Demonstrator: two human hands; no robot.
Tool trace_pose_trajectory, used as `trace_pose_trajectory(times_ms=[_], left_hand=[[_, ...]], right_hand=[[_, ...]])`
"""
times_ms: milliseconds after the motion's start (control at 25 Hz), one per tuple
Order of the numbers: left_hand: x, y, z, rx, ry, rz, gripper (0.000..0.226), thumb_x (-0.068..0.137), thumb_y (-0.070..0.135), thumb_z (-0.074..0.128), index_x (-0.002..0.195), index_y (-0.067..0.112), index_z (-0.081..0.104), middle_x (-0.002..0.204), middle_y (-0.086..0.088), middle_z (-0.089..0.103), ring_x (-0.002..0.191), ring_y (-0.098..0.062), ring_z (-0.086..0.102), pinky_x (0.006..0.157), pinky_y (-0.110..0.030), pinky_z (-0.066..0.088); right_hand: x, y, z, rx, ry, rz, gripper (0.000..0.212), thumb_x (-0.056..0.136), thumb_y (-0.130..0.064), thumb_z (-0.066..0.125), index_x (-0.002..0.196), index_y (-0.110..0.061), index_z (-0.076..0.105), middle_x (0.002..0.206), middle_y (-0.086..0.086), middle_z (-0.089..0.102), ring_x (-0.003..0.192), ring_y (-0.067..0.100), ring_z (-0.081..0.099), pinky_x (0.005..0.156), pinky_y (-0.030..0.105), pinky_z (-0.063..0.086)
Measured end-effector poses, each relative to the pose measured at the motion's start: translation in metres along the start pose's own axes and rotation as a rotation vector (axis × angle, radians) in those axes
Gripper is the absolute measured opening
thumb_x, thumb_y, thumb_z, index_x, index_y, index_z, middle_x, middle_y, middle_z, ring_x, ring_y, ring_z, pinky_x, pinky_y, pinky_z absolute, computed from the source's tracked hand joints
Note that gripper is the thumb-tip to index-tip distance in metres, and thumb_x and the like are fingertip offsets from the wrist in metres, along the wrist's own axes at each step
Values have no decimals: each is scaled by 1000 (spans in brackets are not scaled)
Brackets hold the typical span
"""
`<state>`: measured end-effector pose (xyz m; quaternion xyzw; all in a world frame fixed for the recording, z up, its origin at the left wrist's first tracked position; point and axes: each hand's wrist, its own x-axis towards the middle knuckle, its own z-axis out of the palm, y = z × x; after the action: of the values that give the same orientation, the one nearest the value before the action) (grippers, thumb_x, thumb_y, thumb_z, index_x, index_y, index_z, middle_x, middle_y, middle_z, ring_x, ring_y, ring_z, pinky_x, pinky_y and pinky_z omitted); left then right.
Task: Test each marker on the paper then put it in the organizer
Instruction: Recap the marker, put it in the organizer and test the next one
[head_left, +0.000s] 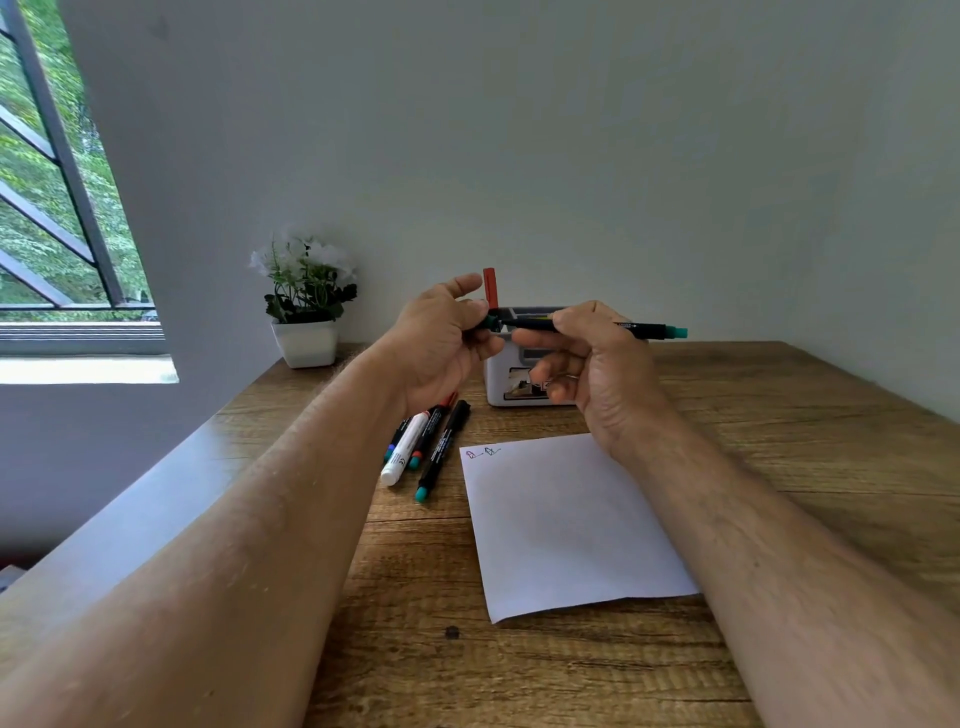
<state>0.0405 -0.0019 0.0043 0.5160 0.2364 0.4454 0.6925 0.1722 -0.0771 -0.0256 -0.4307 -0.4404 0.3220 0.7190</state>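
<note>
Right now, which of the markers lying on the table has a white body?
The white marker, second from the left in the group beside the paper. The markers around it all have black bodies; it alone is white, with a red band.

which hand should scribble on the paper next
Right. The right hand already grips the marker by its barrel above the paper; the left hand only pinches its cap end.

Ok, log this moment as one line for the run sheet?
stage: capping or uncapping marker | left hand: at cap end | right hand: holds barrel | paper: two marks | organizer: one red marker | table: four loose
</note>
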Motion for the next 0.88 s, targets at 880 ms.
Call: trace_pose_trajectory(times_ms=[880], left_hand=[[14, -13, -19, -131, 265, 80, 16, 85, 11, 73, 94, 8, 60, 85, -13, 73, 66, -17, 71, 55, -22, 59]], right_hand=[[-1, 5, -5, -507, 51, -254, 4, 91, -17, 67, 88, -15, 65, 79, 0, 75, 58, 8, 68, 46, 18, 49]])
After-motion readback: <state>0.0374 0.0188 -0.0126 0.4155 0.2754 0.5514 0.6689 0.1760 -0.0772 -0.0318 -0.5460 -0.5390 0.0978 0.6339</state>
